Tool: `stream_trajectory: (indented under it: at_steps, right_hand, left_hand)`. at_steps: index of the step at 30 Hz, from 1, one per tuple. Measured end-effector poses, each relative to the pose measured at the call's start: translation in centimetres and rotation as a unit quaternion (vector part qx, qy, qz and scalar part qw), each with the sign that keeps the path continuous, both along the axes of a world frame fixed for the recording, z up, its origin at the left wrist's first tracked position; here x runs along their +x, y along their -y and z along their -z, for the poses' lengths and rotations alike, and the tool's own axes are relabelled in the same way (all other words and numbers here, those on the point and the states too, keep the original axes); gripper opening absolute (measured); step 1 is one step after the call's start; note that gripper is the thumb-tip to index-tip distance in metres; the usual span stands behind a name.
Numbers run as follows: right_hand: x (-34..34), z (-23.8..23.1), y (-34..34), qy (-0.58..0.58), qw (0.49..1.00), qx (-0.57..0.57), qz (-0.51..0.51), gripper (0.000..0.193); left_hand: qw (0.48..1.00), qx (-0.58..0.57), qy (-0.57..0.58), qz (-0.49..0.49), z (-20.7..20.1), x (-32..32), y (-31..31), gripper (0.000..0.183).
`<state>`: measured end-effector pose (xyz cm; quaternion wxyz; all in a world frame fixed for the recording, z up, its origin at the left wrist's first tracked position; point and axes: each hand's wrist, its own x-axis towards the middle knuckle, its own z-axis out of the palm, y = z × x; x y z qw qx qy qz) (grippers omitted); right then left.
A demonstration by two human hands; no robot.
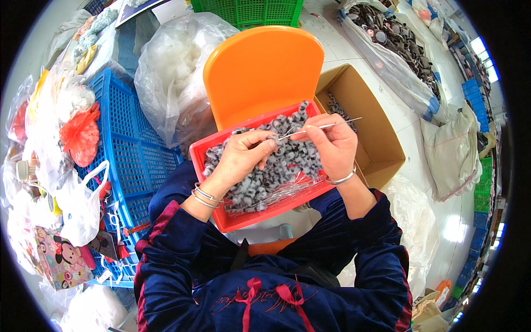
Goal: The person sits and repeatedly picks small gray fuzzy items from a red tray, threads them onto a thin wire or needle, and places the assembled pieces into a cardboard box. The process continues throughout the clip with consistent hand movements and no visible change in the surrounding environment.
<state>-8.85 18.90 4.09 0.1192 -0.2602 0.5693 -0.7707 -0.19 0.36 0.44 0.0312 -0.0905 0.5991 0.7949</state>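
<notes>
Nearest: dark blue velvet jacket (337,301) with red ribbons (250,299), sleeves up off both wrists. Two bangles (206,196) on the left wrist, one bangle on the right.

Red tub (265,219) sits ahead of the torso, between the forearms, tilted a bit in view. It holds a heap of small grey-and-black fluffy pieces (260,180); a bunch of thin pale wires (287,191) lies along the near side, partly on top of the fluff.

Hands are both over the tub, fingertips close together. Right hand (336,145) pinches a thin metal rod (345,122) between thumb and fingers; rod slants, right end up, left end at the left fingertips. Left hand (243,156) has thumb and index brought together at that rod end. Looks like a bit of fluff there; can't tell whether it's gripped or just behind.

Beyond the tub: orange chair (263,66), backrest upright. Right of the tub, open cardboard box (381,138) with more fluffy pieces inside. Left, blue crate (138,160), plastic bags (83,216) beside it.

Farther: clear bag (177,66) of white stuffing, left of the chair. Green crate (249,11) behind the backrest. Upper right, open sack (354,33) full of dark pieces (392,44), on the pale tiled floor.
</notes>
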Motion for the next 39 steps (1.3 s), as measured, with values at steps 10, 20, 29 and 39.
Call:
stream_trajectory:
  at_steps: [10,20,29,39]
  right_hand:
    - [0.3,0.7,0.1,-0.04,0.999,0.012,0.007,0.005]
    - [0.1,1.0,0.1,-0.149,0.984,0.095,0.029,0.005]
    - [-0.1,0.7,0.1,-0.039,0.995,0.094,0.02,0.008]
    - [-0.2,0.5,-0.1,-0.079,0.995,0.041,0.039,0.008]
  left_hand:
    - [1.0,0.011,0.007,-0.01,0.2,0.1,0.1,0.023]
    - [0.998,-0.063,-0.001,-0.016,0.5,0.2,0.0,0.022]
    - [0.995,-0.091,-0.009,-0.029,0.1,0.3,-0.3,0.016]
    - [0.994,-0.09,-0.018,-0.05,0.3,0.2,0.2,0.02]
